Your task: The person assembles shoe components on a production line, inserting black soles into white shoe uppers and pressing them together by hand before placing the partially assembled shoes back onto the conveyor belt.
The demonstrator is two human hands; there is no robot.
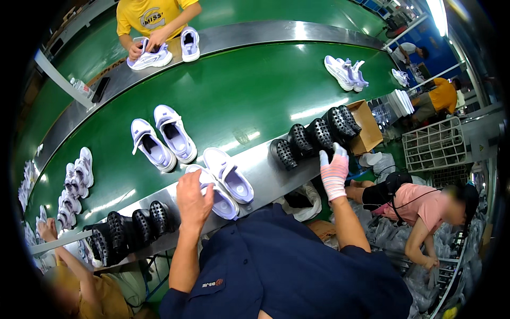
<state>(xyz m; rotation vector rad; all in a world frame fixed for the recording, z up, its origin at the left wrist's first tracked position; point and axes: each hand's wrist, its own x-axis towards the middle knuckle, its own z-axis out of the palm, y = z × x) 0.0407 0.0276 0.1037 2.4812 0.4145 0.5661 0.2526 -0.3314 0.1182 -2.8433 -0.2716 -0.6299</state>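
Observation:
My bare left hand [194, 200] is at the left side of a white and lavender shoe [225, 206], its thumb and fingers apart over the upper. Whether the fingertips press on it, I cannot tell. The matching shoe [232, 178] lies against its right side; both sit where the metal ledge meets the green belt. To the right, my right hand [334, 171], in a striped knit glove with pale fingertips, is open with fingers stretched out. It is just in front of a row of black studded shoe-shaped inserts [321, 133] and holds nothing.
Another lavender pair [163, 139] stands farther up the green belt [239, 95]. More black inserts [139, 226] line the ledge at left. A cardboard box [366, 127] lies beyond the right row. Across the belt, a person in yellow handles a shoe [150, 56]; other people work left and right.

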